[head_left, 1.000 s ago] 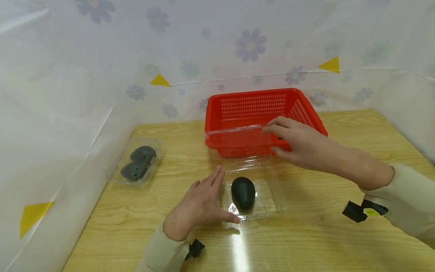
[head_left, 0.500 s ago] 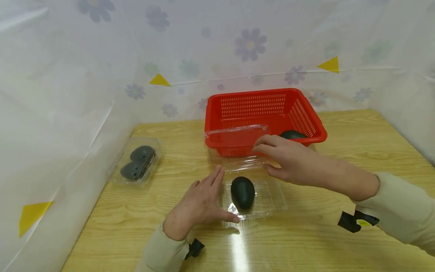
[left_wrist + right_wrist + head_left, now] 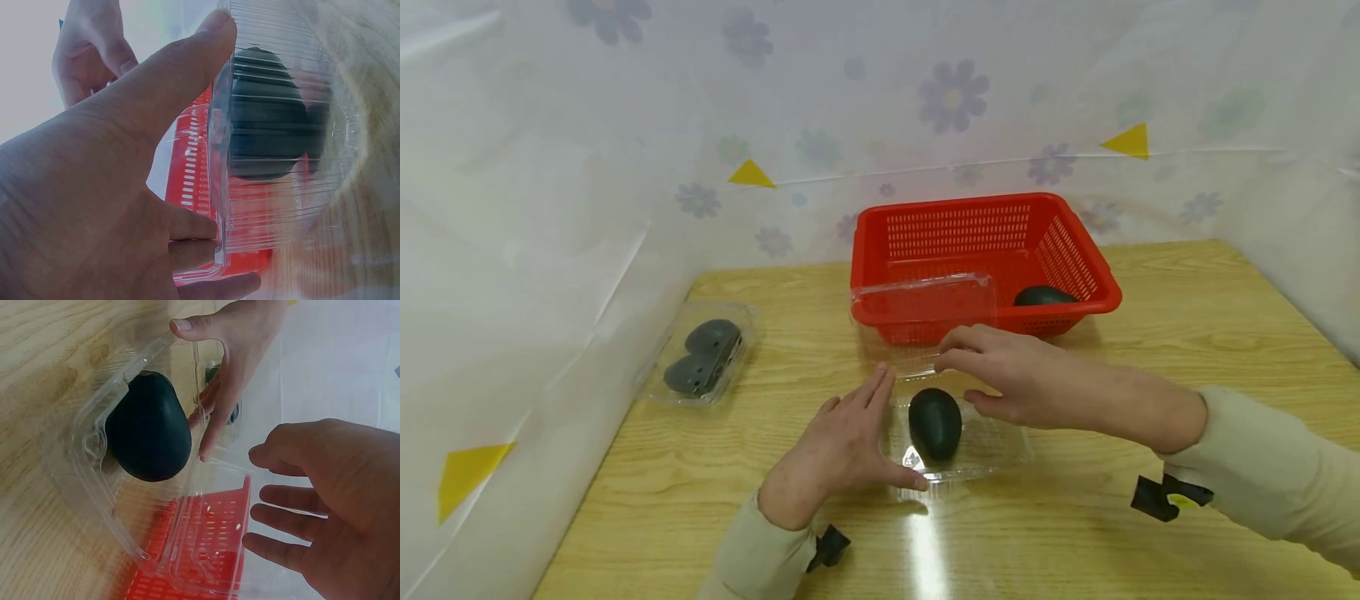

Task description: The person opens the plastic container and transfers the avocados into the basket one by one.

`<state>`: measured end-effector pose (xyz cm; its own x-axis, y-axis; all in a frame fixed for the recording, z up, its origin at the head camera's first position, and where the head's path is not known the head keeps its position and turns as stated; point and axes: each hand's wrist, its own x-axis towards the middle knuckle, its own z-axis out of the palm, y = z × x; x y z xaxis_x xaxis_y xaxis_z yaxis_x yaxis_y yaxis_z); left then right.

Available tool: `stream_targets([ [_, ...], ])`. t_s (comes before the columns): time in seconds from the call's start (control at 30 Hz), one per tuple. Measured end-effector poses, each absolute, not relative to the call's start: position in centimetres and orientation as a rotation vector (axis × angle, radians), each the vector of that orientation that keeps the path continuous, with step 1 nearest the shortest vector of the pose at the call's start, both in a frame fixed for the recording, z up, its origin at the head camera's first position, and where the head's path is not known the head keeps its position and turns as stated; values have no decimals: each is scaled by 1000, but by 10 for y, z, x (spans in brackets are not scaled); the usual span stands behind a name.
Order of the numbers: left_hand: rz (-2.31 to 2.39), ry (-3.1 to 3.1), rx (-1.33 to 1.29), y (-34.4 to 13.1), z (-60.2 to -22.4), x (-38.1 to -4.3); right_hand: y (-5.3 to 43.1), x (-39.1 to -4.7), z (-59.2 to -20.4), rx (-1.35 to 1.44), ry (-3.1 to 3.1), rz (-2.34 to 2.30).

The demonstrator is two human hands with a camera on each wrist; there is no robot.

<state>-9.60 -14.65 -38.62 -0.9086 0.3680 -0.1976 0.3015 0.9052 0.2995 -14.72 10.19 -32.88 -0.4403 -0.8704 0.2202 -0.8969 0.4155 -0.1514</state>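
Observation:
A dark green avocado point(image 3: 936, 424) lies in the base of a clear plastic clamshell box point(image 3: 1000, 454), whose lid point(image 3: 925, 304) stands raised at the back against the red basket. My left hand point(image 3: 842, 454) rests along the box's left side; its thumb touches the front rim and its straight fingers lie by the left rim. My right hand point(image 3: 1022, 375) hovers over the right part of the box, just right of the avocado, with loosely bent fingers and nothing held. In the right wrist view its fingers point(image 3: 287, 522) are spread apart from the avocado point(image 3: 150, 428).
Behind the box stands a red slotted basket point(image 3: 985, 200) with another dark avocado point(image 3: 1045, 296) in it. To the left lies a closed clear box point(image 3: 741, 317) holding two dark rounded things point(image 3: 703, 358). White flowered sheeting point(image 3: 820, 100) walls the wooden table point(image 3: 647, 500).
My right hand has come from the basket's front edge down and left to the box, uncovering the avocado in the basket. The left hand has stayed in place.

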Motion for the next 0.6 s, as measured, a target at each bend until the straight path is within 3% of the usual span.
stream_targets([
  [0.6, 370, 2828, 519, -147, -386, -95, 87, -145, -354, 1752, -2548, 271],
])
